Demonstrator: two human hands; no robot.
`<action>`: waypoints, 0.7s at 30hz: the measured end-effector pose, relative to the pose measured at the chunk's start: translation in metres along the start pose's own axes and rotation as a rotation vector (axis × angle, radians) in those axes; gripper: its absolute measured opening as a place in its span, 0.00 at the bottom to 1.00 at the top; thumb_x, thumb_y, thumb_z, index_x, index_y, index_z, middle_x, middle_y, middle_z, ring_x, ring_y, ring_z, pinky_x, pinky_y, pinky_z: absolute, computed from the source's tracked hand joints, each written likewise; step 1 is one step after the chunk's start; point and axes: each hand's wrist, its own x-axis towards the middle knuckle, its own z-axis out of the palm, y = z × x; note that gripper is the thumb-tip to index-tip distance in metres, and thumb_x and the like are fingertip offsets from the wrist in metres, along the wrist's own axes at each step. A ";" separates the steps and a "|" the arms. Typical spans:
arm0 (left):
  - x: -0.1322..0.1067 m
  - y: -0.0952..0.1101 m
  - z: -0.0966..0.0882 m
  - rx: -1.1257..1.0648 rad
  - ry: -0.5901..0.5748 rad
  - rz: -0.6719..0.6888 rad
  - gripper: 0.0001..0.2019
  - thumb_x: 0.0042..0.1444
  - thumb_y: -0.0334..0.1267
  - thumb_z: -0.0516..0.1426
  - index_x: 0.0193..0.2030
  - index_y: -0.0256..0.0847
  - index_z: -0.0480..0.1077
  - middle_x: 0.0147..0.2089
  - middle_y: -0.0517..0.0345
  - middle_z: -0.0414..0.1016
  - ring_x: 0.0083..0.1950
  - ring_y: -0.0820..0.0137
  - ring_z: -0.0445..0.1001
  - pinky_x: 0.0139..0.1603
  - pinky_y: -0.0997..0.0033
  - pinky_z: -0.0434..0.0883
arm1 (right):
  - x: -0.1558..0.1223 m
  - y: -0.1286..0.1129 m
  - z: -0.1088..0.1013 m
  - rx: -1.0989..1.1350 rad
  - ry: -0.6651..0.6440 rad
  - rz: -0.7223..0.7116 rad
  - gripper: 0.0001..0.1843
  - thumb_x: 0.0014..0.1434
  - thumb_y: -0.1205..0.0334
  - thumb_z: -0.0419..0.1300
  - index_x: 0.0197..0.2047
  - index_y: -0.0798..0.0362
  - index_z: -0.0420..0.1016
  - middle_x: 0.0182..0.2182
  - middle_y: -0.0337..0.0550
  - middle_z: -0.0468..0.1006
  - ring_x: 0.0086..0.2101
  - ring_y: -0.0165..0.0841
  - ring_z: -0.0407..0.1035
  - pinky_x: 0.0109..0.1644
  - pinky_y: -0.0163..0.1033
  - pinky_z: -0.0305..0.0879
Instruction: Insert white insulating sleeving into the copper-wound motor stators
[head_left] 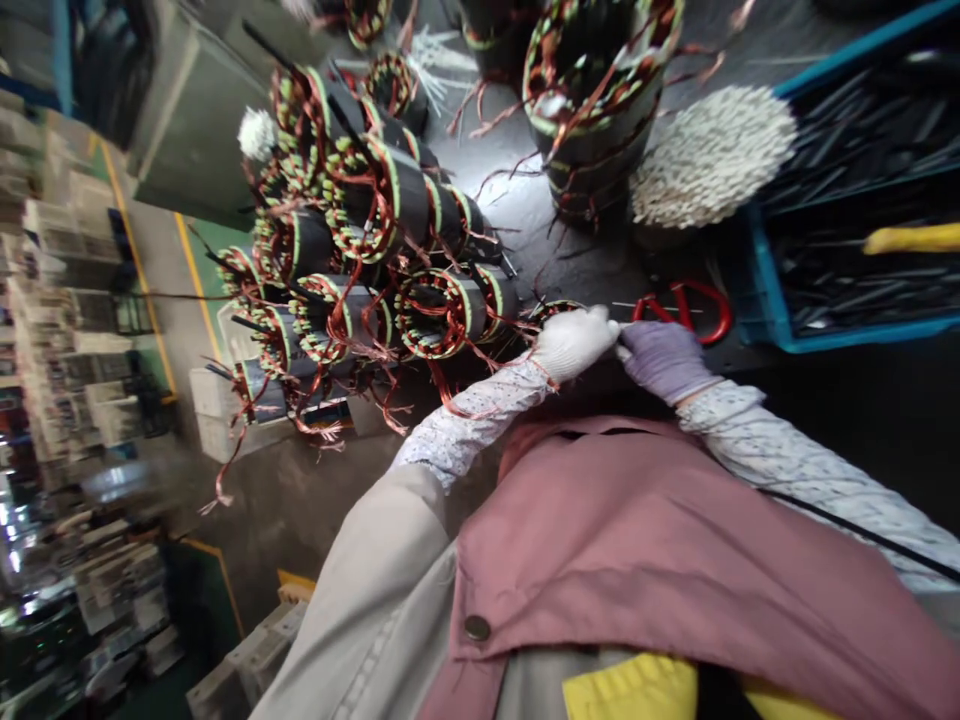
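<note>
My left hand wears a white glove and is closed, fingers curled at the edge of a motor stator that lies half hidden behind it. My right hand wears a purple glove and is closed too, its fingertips pressed against the left hand's. What the two hands pinch between them is hidden. Copper lead wires trail from the stator past my left wrist. Red-handled scissors lie on the dark bench just beyond my right hand.
A pile of wound stators with copper and green windings fills the bench to the left. A larger upright stator stands at the back beside a bundle of white sleeves. A blue crate of dark parts sits at right.
</note>
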 end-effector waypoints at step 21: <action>-0.040 -0.064 0.025 -0.224 0.080 0.005 0.06 0.52 0.30 0.63 0.37 0.41 0.79 0.43 0.53 0.81 0.50 0.62 0.76 0.56 0.68 0.69 | 0.080 -0.059 0.003 0.512 0.083 -0.199 0.22 0.66 0.56 0.47 0.44 0.59 0.79 0.48 0.60 0.80 0.51 0.43 0.72 0.57 0.47 0.66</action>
